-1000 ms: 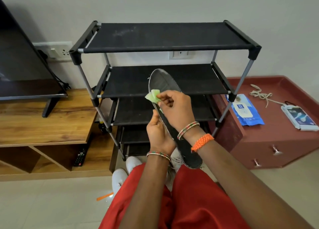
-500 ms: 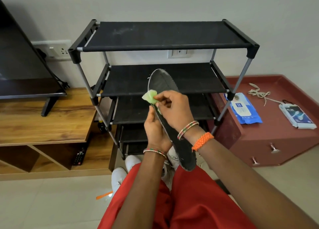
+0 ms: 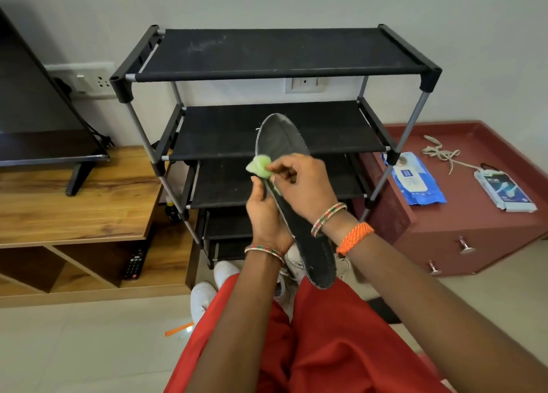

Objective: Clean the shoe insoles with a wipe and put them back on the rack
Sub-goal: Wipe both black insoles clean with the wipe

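A long dark insole (image 3: 277,139) stands tilted in front of me, toe end up and heel end (image 3: 321,271) down near my lap. My left hand (image 3: 265,217) grips it from the left side around the middle. My right hand (image 3: 302,185) pinches a crumpled green wipe (image 3: 258,166) against the insole's left edge, just below the toe part. Behind them stands the black shoe rack (image 3: 275,52) with several fabric shelves, all bare as far as I can see.
A blue pack of wipes (image 3: 415,182), a knotted cord (image 3: 439,152) and a flat packet (image 3: 504,189) lie on the maroon drawer unit (image 3: 474,244) at right. White shoes (image 3: 204,295) sit on the floor under the rack. A wooden TV stand (image 3: 74,200) with a remote (image 3: 133,263) is at left.
The wipe and my right hand have shifted slightly left and down along the insole's edge. My left hand keeps its hold and the insole stays tilted the same way.
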Action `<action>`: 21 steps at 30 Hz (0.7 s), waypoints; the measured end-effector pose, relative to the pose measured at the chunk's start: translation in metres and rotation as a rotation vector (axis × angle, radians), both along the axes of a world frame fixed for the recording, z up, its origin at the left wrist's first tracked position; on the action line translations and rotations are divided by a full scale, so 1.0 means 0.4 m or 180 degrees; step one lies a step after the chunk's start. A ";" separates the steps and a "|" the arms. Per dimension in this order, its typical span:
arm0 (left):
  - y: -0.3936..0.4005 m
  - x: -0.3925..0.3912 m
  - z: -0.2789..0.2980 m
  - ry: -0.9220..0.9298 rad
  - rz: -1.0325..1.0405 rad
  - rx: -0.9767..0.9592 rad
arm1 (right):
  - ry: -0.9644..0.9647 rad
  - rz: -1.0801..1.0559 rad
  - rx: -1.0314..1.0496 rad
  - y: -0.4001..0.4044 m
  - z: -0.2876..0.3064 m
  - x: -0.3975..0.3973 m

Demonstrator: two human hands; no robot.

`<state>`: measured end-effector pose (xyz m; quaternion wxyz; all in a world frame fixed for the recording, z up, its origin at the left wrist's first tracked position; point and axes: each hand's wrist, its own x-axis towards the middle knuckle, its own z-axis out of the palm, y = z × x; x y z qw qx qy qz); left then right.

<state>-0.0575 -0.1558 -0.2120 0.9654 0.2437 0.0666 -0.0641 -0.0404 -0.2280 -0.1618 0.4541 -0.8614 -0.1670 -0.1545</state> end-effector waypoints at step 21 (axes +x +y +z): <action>0.018 0.004 -0.001 0.0073 -0.0044 -0.0002 | 0.0179 0.0157 -0.0199 -0.032 -0.043 -0.073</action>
